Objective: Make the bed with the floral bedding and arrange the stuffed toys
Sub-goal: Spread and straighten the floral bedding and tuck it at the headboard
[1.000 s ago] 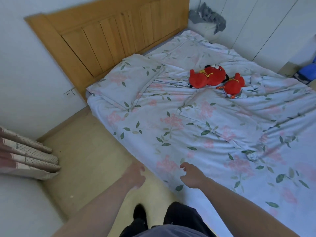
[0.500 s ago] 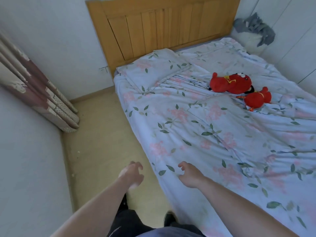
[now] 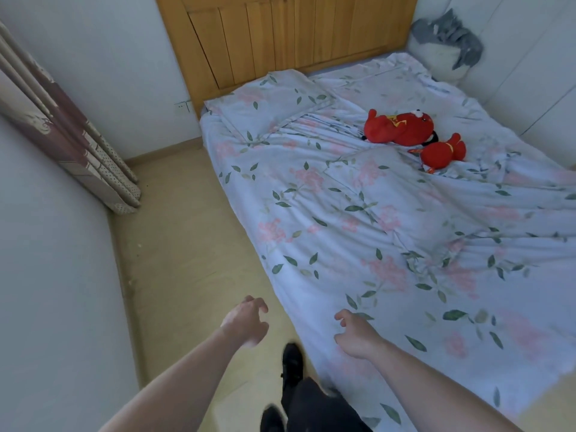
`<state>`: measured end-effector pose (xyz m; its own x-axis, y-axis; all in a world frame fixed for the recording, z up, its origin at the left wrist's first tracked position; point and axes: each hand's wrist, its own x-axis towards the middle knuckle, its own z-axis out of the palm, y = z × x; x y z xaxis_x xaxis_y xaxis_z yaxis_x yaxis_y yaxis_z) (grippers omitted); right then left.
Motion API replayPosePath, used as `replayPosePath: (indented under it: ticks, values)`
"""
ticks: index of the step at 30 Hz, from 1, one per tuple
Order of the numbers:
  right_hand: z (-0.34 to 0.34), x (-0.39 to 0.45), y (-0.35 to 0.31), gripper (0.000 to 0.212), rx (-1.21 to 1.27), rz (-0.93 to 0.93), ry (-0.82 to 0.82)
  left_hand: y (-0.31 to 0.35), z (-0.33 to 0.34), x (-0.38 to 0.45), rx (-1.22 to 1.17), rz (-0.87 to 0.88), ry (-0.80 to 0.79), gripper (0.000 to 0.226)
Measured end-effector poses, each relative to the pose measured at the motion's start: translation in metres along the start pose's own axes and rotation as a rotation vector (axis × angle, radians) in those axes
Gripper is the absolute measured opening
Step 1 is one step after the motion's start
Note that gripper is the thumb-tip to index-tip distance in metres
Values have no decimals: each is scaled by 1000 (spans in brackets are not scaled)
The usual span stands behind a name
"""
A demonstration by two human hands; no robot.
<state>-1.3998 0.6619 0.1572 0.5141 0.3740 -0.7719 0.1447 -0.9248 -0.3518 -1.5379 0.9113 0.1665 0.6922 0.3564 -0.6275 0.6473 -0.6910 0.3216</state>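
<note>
At frame top, headboard [image 3: 290, 35] cut off.

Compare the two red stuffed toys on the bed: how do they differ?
The larger red toy lies nearer the headboard; the smaller red toy sits nearer the foot. The larger shows white eyes; none show on the smaller. Both are red with yellow trim, lying on the floral duvet, untouched by either hand.

No readable text, labels or numbers anywhere.
</note>
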Motion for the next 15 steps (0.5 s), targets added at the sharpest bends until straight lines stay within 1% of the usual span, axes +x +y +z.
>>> replayPosePath:
  ticks: [3, 7, 12, 15]
  values:
    - [23, -31, 35, 53, -5, 32, 34, 2, 32, -25, -4, 6, -20, 39]
    - [48, -70, 81, 53, -54, 54, 4, 8, 87, -68, -8, -1, -78, 38]
    - [55, -106, 126, 52, -56, 49, 31, 35, 135, -109, -14, -10, -71, 38]
    - [56, -112, 142, 52, -26, 31, 57, 44, 154, -119, -3, -27, -69, 38]
